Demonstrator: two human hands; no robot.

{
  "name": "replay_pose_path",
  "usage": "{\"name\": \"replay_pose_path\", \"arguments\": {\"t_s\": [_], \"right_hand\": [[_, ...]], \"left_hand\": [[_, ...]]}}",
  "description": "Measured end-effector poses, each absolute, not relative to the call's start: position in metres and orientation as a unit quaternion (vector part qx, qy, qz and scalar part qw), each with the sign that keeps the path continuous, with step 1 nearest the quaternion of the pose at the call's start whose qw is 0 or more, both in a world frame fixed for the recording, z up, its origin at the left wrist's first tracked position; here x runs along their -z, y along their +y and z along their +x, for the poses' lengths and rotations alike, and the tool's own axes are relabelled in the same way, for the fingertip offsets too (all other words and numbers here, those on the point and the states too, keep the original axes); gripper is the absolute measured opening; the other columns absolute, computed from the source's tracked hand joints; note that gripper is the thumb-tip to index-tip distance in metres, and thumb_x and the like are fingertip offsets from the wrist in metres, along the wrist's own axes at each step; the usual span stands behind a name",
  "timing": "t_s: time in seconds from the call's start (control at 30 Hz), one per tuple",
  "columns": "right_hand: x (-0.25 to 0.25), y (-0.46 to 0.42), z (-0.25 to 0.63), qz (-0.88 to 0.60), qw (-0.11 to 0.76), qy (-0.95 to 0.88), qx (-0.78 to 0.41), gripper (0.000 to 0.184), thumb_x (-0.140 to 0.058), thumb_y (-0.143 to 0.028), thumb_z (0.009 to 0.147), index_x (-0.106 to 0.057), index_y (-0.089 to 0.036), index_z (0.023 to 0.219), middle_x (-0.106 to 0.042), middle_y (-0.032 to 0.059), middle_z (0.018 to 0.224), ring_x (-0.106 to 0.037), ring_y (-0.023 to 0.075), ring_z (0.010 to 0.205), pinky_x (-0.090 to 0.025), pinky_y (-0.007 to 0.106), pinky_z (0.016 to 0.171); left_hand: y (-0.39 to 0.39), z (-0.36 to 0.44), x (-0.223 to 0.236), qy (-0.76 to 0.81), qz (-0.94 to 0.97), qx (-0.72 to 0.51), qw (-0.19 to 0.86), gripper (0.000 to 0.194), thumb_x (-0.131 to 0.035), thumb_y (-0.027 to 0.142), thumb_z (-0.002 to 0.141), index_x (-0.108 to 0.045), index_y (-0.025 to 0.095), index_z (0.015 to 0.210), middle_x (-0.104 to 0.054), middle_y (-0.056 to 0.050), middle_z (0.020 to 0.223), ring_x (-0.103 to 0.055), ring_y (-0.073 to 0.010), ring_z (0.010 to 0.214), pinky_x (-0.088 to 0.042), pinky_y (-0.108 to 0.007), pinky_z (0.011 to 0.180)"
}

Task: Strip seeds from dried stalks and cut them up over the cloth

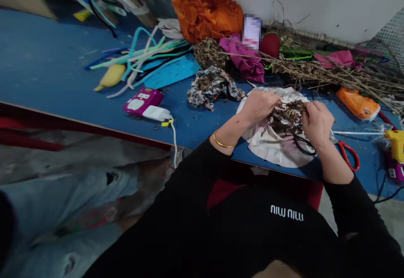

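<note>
My left hand (260,104), with a gold bangle at the wrist, is closed in a pinch at the left edge of a heap of dried plant bits (288,116). Opposite it, my right hand (317,121) has its fingers pressed together on dried plant pieces at the heap's right edge. The heap rests on a round, stained white cloth (268,149) spread near the table edge. Black handle loops (304,145) lie on the cloth beside my right hand, with the rest of that tool hidden. A red-handled tool, seemingly scissors (349,156), lies by my right wrist.
Dried stems (331,73) stretch along the back right. A floral cloth (213,88), purple box with white plug (143,101), yellow banana-shaped thing (110,77) and coloured strips lie leftward. An orange packet (358,103) and yellow glue gun (394,143) are rightward. Another person's legs (72,202) show below.
</note>
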State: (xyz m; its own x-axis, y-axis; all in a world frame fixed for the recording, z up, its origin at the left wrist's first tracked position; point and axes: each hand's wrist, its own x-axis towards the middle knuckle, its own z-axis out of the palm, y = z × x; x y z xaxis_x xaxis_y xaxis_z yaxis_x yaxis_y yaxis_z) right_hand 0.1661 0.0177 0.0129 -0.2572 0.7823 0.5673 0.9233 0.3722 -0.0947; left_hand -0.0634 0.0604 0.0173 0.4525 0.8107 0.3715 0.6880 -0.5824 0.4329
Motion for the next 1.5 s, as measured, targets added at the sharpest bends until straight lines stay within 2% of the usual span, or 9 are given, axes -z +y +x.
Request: {"name": "replay_pose_path", "arguments": {"t_s": [0.27, 0.37, 0.47, 0.6, 0.8, 0.97, 1.13, 1.33, 1.5], "right_hand": [[-0.009, 0.002, 0.149, -0.576, 0.270, -0.758, 0.146, 0.024, -0.046, -0.021, 0.096, -0.069, -0.020, 0.101, -0.065, 0.0121, 0.091, -0.056, 0.0274, 0.089, -0.043, 0.038, 0.074], [-0.005, -0.001, 0.145, -0.584, 0.271, -0.754, 0.130, 0.024, -0.046, -0.023, 0.097, -0.070, -0.020, 0.101, -0.065, 0.0122, 0.091, -0.057, 0.0269, 0.089, -0.043, 0.037, 0.073], [-0.004, 0.002, 0.146, -0.598, 0.287, -0.737, 0.129, 0.026, -0.044, -0.023, 0.097, -0.070, -0.020, 0.103, -0.065, 0.0126, 0.093, -0.057, 0.0270, 0.090, -0.043, 0.037, 0.074], [-0.005, 0.005, 0.150, -0.605, 0.304, -0.720, 0.150, 0.026, -0.044, -0.023, 0.097, -0.070, -0.019, 0.102, -0.066, 0.0126, 0.092, -0.058, 0.0269, 0.090, -0.044, 0.037, 0.074], [0.003, 0.005, 0.142, -0.597, 0.260, -0.746, 0.139, 0.031, -0.042, -0.029, 0.103, -0.071, -0.018, 0.105, -0.066, 0.0122, 0.090, -0.058, 0.0236, 0.080, -0.041, 0.035, 0.067], [0.008, -0.001, 0.125, -0.562, 0.204, -0.793, 0.113, 0.039, -0.037, -0.029, 0.106, -0.070, -0.015, 0.121, -0.070, 0.0160, 0.096, -0.063, 0.0264, 0.087, -0.048, 0.039, 0.075], [0.000, -0.009, 0.121, -0.520, 0.202, -0.824, 0.093, 0.056, -0.047, -0.046, 0.103, -0.060, -0.011, 0.145, -0.067, 0.0227, 0.126, -0.065, 0.0308, 0.102, -0.052, 0.043, 0.084], [-0.013, 0.004, 0.150, -0.552, 0.224, -0.802, 0.036, 0.036, -0.049, -0.037, 0.103, -0.073, -0.020, 0.123, -0.072, 0.0126, 0.106, -0.066, 0.0240, 0.088, -0.049, 0.035, 0.074], [-0.023, 0.021, 0.176, -0.543, 0.282, -0.790, -0.038, 0.025, -0.056, -0.030, 0.096, -0.076, -0.020, 0.108, -0.075, 0.0088, 0.097, -0.067, 0.0215, 0.086, -0.049, 0.035, 0.075]], "left_hand": [[0.050, -0.043, -0.013, 0.506, 0.717, -0.411, 0.247, 0.021, -0.058, 0.025, 0.096, -0.077, 0.018, 0.088, -0.077, -0.007, 0.084, -0.068, -0.0220, 0.084, -0.049, -0.034, 0.082], [0.050, -0.039, -0.011, 0.495, 0.632, -0.445, 0.397, 0.019, -0.058, 0.023, 0.096, -0.077, 0.018, 0.096, -0.072, -0.004, 0.076, -0.064, -0.0172, 0.070, -0.050, -0.031, 0.071], [0.054, -0.042, -0.010, 0.449, 0.565, -0.437, 0.537, 0.021, -0.058, 0.025, 0.098, -0.075, 0.019, 0.109, -0.073, -0.005, 0.083, -0.064, -0.0144, 0.069, -0.052, -0.030, 0.068], [0.058, -0.047, -0.010, 0.440, 0.561, -0.414, 0.567, 0.021, -0.059, 0.031, 0.101, -0.073, 0.016, 0.096, -0.076, -0.009, 0.094, -0.070, -0.0152, 0.080, -0.057, -0.031, 0.077], [0.039, -0.021, -0.008, 0.419, 0.465, -0.440, 0.644, 0.028, -0.051, 0.041, 0.108, -0.066, 0.019, 0.100, -0.074, -0.007, 0.097, -0.071, -0.0171, 0.088, -0.059, -0.031, 0.077], [0.029, -0.007, -0.002, 0.441, 0.416, -0.436, 0.665, 0.022, -0.066, 0.038, 0.101, -0.061, 0.018, 0.092, -0.064, -0.001, 0.078, -0.061, -0.0118, 0.071, -0.054, -0.025, 0.067], [0.037, -0.012, -0.001, 0.430, 0.403, -0.487, 0.644, 0.013, -0.056, 0.029, 0.105, -0.060, 0.017, 0.103, -0.072, -0.007, 0.094, -0.070, -0.0155, 0.088, -0.058, -0.031, 0.083], [0.052, -0.031, -0.007, 0.476, 0.426, -0.512, 0.574, 0.013, -0.048, 0.025, 0.106, -0.057, 0.020, 0.113, -0.065, -0.003, 0.087, -0.064, -0.0130, 0.074, -0.059, -0.031, 0.076], [0.055, -0.047, -0.017, 0.485, 0.498, -0.480, 0.535, 0.015, -0.049, 0.032, 0.107, -0.057, 0.021, 0.103, -0.044, 0.004, 0.070, -0.044, -0.0082, 0.055, -0.044, -0.023, 0.059]]}}
